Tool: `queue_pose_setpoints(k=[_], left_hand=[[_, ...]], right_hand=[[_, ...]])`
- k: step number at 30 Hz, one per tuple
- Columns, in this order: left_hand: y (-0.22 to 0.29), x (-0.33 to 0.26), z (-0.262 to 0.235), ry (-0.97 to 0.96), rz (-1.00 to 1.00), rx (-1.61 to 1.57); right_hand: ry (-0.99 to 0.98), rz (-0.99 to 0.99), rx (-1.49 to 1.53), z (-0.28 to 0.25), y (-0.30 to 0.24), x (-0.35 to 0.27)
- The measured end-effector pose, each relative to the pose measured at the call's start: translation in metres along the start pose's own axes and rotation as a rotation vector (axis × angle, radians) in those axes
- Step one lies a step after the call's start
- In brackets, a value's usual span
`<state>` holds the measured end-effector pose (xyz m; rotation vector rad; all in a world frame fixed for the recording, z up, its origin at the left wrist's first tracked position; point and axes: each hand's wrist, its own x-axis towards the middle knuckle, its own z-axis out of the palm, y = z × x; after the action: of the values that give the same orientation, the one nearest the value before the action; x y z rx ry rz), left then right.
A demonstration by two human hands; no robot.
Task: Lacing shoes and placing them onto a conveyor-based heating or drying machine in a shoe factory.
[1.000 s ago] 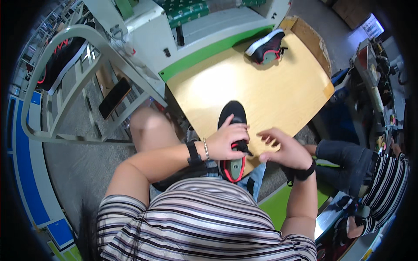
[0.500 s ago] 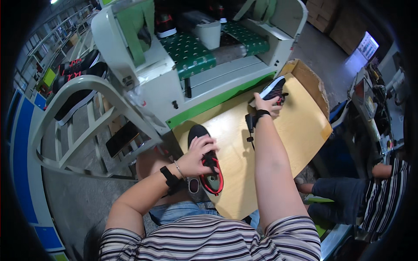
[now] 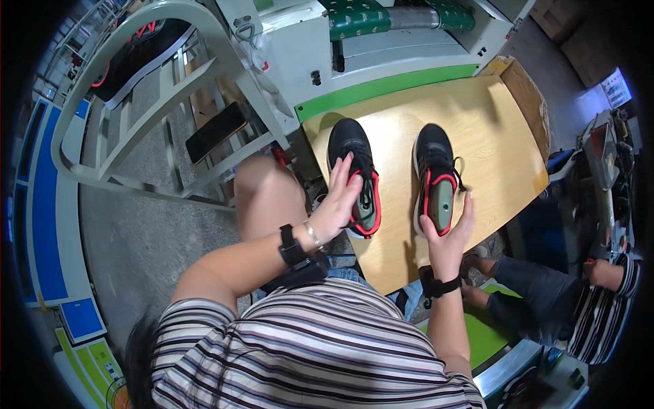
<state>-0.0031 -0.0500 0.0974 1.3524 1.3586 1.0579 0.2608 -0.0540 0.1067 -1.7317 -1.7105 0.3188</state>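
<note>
The two shoes, the left shoe (image 3: 354, 178) and the right shoe (image 3: 434, 176), looked like matt black knit cloth with red trim. The counter (image 3: 490, 129) was pale wood, smooth with a dull sheen. The far machine housing (image 3: 381, 54) seemed painted metal, semi-glossy. The floor (image 3: 146, 238) looked like rough grey concrete.

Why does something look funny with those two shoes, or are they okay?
Nothing stands out. The left shoe and right shoe stand side by side on the wooden table, toes pointing away. The left hand and right hand rest at their heels.
</note>
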Motion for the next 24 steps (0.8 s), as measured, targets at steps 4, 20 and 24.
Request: queue_pose_setpoints(k=[4, 20, 24], left_hand=[[-0.006, 0.004, 0.009, 0.031, -0.032, -0.127], [-0.029, 0.006, -0.024, -0.023, 0.052, -0.043], [-0.005, -0.022, -0.05, 0.026, -0.022, 0.054]], right_hand=[[-0.163, 0.207, 0.521, 0.028, 0.004, -0.02], [-0.217, 0.316, 0.677, -0.003, -0.018, -0.024], [-0.06, -0.247, 0.139, -0.027, -0.051, -0.02]])
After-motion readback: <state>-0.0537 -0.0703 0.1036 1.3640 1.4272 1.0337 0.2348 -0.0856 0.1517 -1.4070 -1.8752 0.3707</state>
